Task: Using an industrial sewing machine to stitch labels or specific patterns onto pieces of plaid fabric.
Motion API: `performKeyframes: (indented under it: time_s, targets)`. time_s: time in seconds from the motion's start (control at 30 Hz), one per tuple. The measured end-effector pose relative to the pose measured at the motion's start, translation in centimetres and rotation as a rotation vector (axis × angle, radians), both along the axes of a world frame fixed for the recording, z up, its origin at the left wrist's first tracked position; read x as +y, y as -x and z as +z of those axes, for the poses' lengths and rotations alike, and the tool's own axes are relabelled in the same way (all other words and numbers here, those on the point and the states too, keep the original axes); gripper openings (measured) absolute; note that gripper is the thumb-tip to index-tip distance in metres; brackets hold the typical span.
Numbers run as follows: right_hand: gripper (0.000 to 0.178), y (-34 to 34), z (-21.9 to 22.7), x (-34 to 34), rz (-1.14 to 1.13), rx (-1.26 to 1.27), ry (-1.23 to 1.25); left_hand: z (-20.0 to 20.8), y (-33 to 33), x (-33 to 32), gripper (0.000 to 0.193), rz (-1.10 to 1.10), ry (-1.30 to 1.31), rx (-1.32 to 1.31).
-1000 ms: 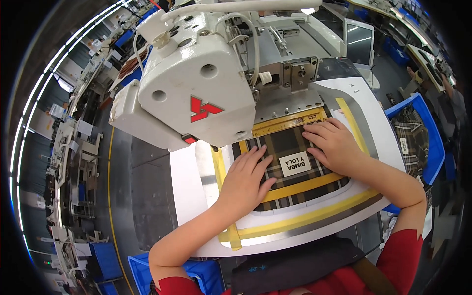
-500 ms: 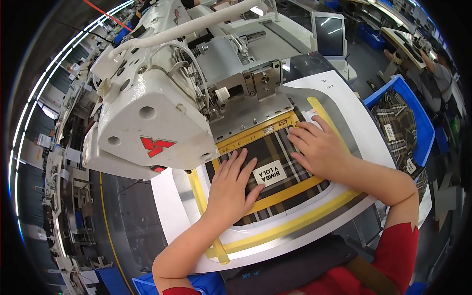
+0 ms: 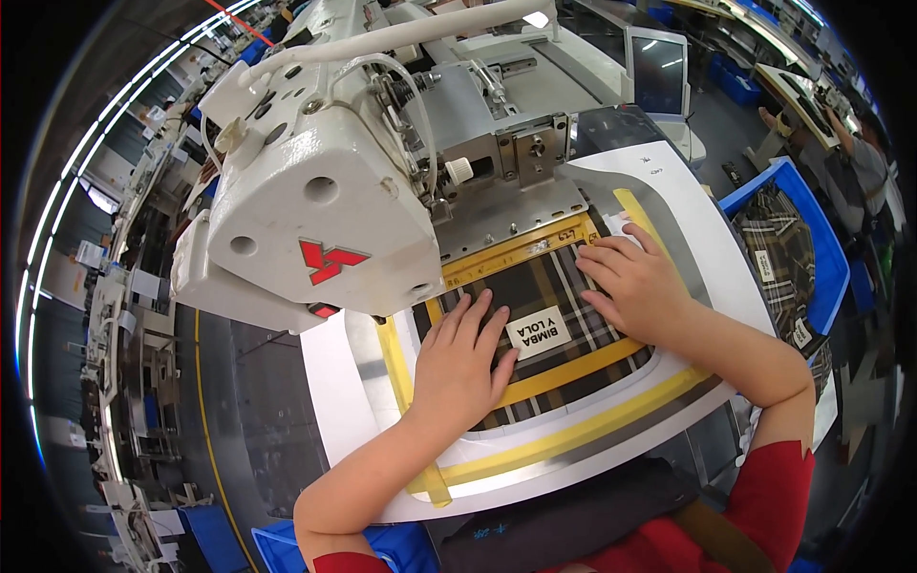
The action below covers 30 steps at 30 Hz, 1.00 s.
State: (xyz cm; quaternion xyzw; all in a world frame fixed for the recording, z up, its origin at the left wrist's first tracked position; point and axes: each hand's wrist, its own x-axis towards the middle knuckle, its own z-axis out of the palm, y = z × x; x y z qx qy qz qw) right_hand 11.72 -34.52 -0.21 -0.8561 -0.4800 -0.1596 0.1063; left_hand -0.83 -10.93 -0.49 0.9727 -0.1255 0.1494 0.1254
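Head view: rests the left hand (image 3: 455, 372), open with fingers spread, on the left part of the dark brown plaid fabric panel (image 3: 538, 285); lays the right hand (image 3: 640, 291), open with fingers slightly bent, over its right part. Clamps nothing with either. Shows the panel on the near side of the flat silver metal plate (image 3: 506, 218), to the lower right of the bulky white sewing machine head (image 3: 287, 212). Could skew or wrinkle the panel through uneven pressure or a sideways drag, taking the small white rectangular label (image 3: 538, 331) askew. Might also pinch fingers near the plate upon machine movement.
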Motion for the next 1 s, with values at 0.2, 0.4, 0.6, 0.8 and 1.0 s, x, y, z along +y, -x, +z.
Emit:
performKeyframes:
  time_s: [0.2,0.4,0.6,0.8,1.0]
  targets:
    - [0.034,0.0,-0.1,0.0,0.018,0.006,0.002,-0.3,0.1,0.0,0.045,-0.01,-0.012,-0.011]
    - [0.033,-0.2,-0.4,0.1,0.048,0.013,-0.011,-0.4,0.2,0.1,0.044,-0.001,-0.012,-0.012]
    - [0.033,-0.5,-0.7,-0.1,0.077,0.033,-0.024,-0.6,0.2,-0.1,0.044,0.011,-0.015,0.003]
    - [0.034,-0.7,-1.4,0.3,0.118,0.039,-0.032,-1.0,0.5,0.4,0.044,0.03,-0.015,0.033]
    - [0.034,-0.8,-2.0,0.8,0.168,0.024,-0.039,-1.1,0.9,1.0,0.043,0.058,-0.07,0.072]
